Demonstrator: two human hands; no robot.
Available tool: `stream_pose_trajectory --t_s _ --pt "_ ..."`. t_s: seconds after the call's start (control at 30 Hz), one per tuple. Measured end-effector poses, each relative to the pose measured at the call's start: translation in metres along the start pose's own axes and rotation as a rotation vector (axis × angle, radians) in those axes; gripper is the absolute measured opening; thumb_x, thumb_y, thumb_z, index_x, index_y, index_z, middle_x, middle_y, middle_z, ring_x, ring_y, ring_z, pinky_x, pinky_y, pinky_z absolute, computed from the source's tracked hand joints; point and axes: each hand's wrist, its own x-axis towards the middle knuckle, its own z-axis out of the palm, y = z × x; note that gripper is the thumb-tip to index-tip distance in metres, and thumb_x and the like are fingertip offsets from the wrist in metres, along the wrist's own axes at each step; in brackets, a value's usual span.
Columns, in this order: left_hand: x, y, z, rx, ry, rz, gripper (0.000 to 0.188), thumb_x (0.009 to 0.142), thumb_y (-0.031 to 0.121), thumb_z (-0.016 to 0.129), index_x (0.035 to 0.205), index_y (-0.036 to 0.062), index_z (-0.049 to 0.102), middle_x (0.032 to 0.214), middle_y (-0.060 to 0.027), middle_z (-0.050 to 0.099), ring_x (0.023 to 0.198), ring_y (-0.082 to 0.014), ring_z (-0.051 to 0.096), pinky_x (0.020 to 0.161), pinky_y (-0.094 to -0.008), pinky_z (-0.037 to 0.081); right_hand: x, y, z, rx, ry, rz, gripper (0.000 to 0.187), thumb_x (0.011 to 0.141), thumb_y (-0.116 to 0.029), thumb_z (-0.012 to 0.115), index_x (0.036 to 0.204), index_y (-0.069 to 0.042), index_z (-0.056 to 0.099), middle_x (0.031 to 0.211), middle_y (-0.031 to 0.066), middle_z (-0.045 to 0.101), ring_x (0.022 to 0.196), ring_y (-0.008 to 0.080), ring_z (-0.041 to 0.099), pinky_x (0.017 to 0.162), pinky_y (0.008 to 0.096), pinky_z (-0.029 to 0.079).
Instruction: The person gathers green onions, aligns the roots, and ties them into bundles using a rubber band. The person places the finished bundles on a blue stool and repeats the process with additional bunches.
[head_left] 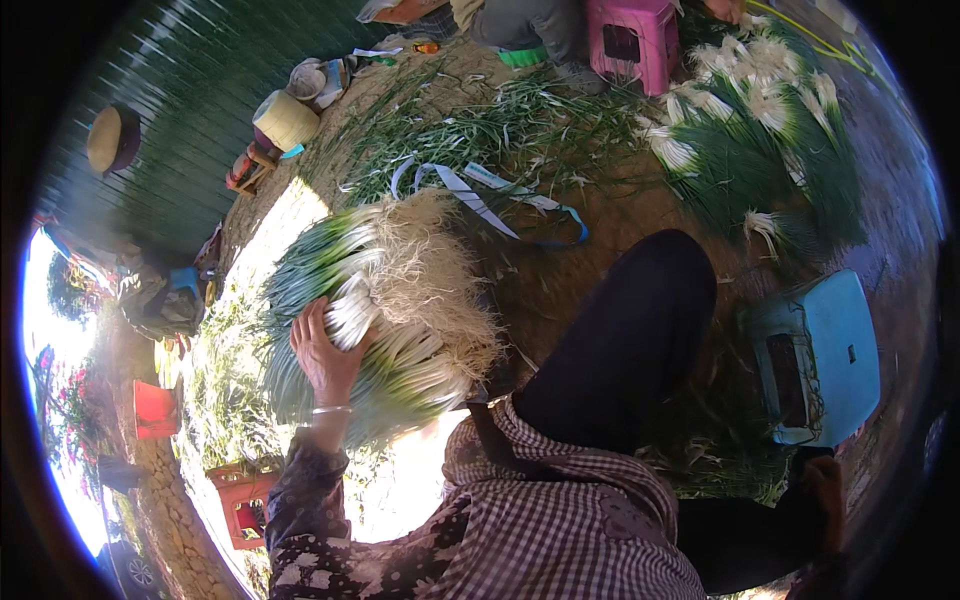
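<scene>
A big heap of spring onions [360, 310], with green leaves, white stalks and tan roots, lies left of my legs. My left hand [325, 350] is closed around a cluster of the white stalks on this heap, thumb on one side and fingers on the other. It has a bracelet at the wrist. Off to the lower right, in shadow, my right hand [825, 485] is by my dark-trousered leg, just below a light blue plastic stool [835, 355]. Its fingers are too dark to make out. White strips of tape [460, 195] lie beyond the roots.
Loose green leaves [480, 125] litter the ground ahead. More spring onion bundles [760, 140] lie at the far right, near a pink stool [635, 45] and another person's leg [540, 25]. On the left are a cream bucket [287, 122], a red bucket [155, 410] and an orange-red stool [240, 500].
</scene>
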Motion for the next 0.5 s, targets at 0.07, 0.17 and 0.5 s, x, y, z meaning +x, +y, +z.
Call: stream_pose_trajectory --t_s 0.07,0.17,0.5 --pt "0.002 -0.005 -0.006 -0.002 -0.023 0.028 0.088 0.061 0.062 0.077 0.125 0.0062 0.051 0.122 -0.0143 0.056 0.115 -0.0323 0.05 0.103 -0.0485 0.034 0.014 0.008 -0.006 0.02 -0.05 -0.007 0.012 0.09 -0.013 0.06 0.092 -0.002 0.059 0.074 0.0068 0.063 0.061 0.0138 0.059 0.054 0.0286 0.047" --pt "-0.004 -0.001 -0.007 0.037 0.009 0.033 0.092 0.059 0.066 0.076 0.125 0.0062 0.051 0.122 -0.0145 0.055 0.117 -0.0328 0.049 0.103 -0.0494 0.033 0.025 0.021 -0.011 0.079 -0.088 -0.042 0.012 0.09 -0.014 0.061 0.091 -0.001 0.06 0.072 0.008 0.063 0.058 0.0154 0.06 0.052 0.0288 0.047" --pt "0.014 -0.004 -0.004 -0.034 0.017 -0.141 0.075 0.058 0.048 0.083 0.114 0.0068 0.057 0.113 -0.0115 0.059 0.109 -0.0309 0.053 0.1 -0.0449 0.036 0.024 0.009 -0.007 0.068 -0.055 0.005 0.017 0.089 -0.019 0.065 0.087 -0.003 0.06 0.066 0.0041 0.058 0.056 0.0128 0.055 0.052 0.027 0.045"
